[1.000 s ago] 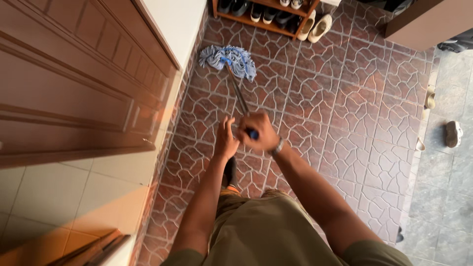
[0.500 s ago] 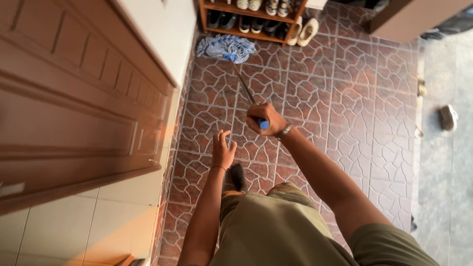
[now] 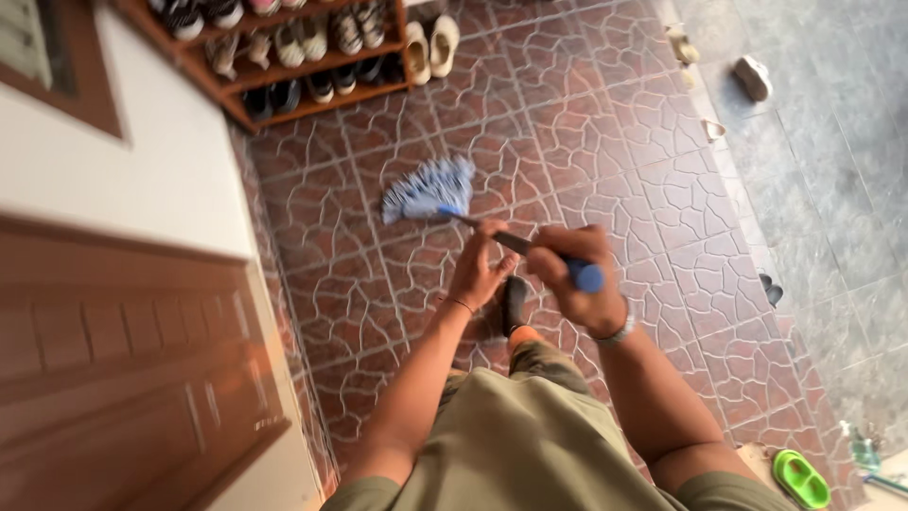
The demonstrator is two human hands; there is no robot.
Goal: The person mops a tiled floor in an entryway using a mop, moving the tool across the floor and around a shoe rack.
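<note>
Since a moment ago the mop head (image 3: 430, 189) has come back from beside the shoe rack (image 3: 284, 71) to the middle of the red tiled floor (image 3: 605, 142), at about eleven o'clock from my hands. My right hand (image 3: 577, 279) is wrapped tight around the blue end of the handle (image 3: 497, 235); my left hand (image 3: 480, 270) is curling onto the shaft lower down. I'd judge the mopping is midway, with no clear wet or dry patches showing.
</note>
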